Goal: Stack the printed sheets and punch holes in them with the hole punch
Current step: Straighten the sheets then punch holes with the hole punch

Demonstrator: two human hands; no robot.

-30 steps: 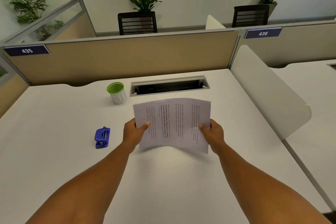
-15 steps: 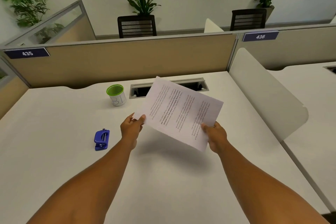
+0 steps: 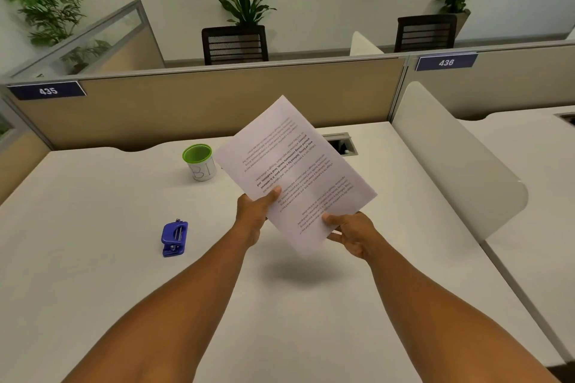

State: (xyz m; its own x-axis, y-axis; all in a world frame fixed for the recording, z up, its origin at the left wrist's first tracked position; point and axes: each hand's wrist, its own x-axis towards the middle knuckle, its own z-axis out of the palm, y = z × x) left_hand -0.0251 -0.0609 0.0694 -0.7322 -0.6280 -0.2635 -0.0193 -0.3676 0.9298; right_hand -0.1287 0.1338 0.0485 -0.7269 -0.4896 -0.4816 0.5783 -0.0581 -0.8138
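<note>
Since the earlier frames I have turned the printed sheets (image 3: 295,174) further, lifted above the desk (image 3: 93,289), my left hand (image 3: 253,211) and right hand (image 3: 351,232) pinching their lower edges, so squaring comes before the blue hole punch (image 3: 174,238), which lies untouched left.

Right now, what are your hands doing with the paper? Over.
Both hands, left hand and right hand, gripping printed sheets, tilted above desk. Hole punch untouched, left side. Nothing in the way.
</note>
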